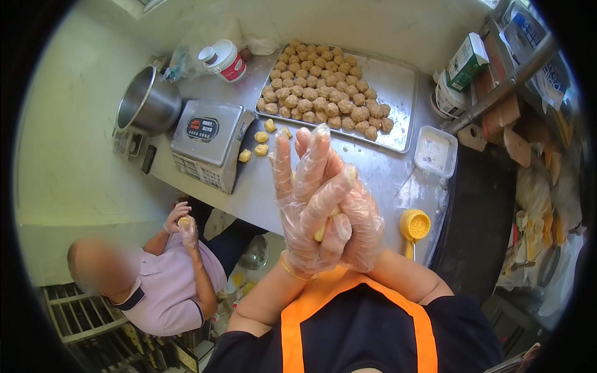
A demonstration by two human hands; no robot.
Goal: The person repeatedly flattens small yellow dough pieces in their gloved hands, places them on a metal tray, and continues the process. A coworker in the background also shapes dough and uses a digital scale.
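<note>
Both hands wear clear plastic gloves and are pressed together in front of my chest. Pale yellow dough (320, 233) shows between the palms, mostly hidden by the fingers. My left hand (303, 210) holds it from one side and my right hand (364, 224) from the other. Several small dough lumps (261, 149) lie on the steel table (210, 200) beyond my left fingers. Further back, a metal tray (396, 88) carries rows of brown filling balls (322, 88). A yellow mould with a patterned cavity (415, 226) lies near my right forearm.
A digital scale (210, 135) stands left, beside a steel pot (149, 102). A white tub (226, 60) is behind. On the right are a plastic container with white powder (436, 151) and a crowded shelf (508, 79). A gloved co-worker (177, 279) sits lower left, holding a small piece.
</note>
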